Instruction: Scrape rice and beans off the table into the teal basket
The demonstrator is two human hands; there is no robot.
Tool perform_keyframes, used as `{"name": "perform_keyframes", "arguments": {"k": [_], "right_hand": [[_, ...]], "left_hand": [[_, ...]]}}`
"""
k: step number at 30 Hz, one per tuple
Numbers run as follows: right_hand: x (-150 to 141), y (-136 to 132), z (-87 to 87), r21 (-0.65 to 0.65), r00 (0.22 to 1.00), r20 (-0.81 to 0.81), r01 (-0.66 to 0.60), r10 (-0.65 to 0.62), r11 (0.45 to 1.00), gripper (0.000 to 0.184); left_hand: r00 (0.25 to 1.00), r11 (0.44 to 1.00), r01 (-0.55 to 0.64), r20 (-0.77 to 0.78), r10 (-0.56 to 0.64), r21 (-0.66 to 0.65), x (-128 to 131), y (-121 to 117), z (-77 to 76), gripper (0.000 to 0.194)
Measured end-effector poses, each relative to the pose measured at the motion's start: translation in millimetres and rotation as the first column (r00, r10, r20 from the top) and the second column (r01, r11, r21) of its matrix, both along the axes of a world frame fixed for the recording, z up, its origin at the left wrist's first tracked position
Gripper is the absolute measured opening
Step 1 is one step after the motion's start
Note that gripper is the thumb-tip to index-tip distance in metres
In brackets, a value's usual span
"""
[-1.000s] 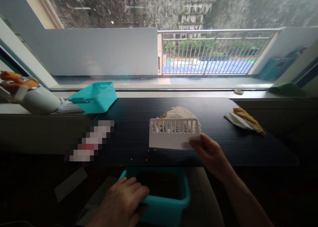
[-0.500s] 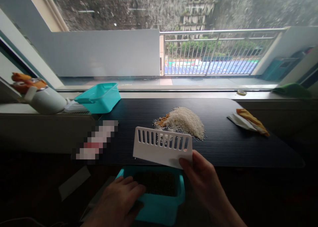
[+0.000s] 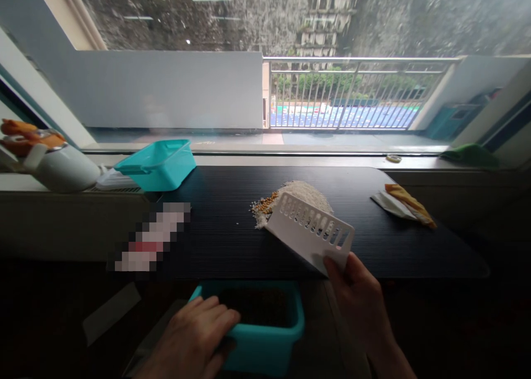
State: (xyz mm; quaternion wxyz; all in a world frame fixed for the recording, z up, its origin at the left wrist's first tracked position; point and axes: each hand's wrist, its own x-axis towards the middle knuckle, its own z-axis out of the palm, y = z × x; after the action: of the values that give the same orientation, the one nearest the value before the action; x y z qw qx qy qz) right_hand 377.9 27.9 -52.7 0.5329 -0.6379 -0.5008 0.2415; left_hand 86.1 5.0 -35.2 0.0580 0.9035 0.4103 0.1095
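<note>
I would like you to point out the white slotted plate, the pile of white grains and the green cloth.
White slotted plate (image 3: 305,238): head view, its solid lower part.
Pile of white grains (image 3: 306,192): head view, its upper part.
Green cloth (image 3: 473,156): head view, its middle.

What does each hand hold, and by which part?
The right hand grips the slotted white plate by its lower right corner. The left hand holds the lower turquoise bin by its near-left rim.
</note>
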Motion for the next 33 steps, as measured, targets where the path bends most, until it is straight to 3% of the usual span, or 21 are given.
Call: {"name": "perform_keyframes", "arguments": {"k": [4,10,18,24,33], "right_hand": [[24.0,8.9,7.8,0.027,0.987,0.099,0.122,-0.125,0.992,0.026],[34.3,31.5,22.9,0.104,0.988,0.124,0.079,-0.092,0.991,0.023],[30.8,48.8,21.1,0.053,0.996,0.038,-0.082,0.08,0.995,0.024],[29.3,41.7,28.0,0.055,0.996,0.065,-0.071,0.067,0.996,0.021],[26.5,35.7,31.3,0.074,0.992,0.009,-0.127,0.127,0.989,0.021]], "left_hand": [[0.998,0.998,0.038,-0.041,-0.04,-0.047,7.0,4.3,11.0,0.029],[0.991,0.989,0.024,-0.127,-0.044,-0.149,19.4,9.2,24.0,0.022],[0.998,0.992,0.051,-0.043,-0.056,-0.114,17.5,10.7,11.1,0.024],[0.999,0.996,0.034,0.041,-0.031,-0.083,12.6,6.8,-4.2,0.027],[1.0,0.997,0.018,0.023,-0.016,-0.077,14.0,5.5,2.6,0.024]]}}
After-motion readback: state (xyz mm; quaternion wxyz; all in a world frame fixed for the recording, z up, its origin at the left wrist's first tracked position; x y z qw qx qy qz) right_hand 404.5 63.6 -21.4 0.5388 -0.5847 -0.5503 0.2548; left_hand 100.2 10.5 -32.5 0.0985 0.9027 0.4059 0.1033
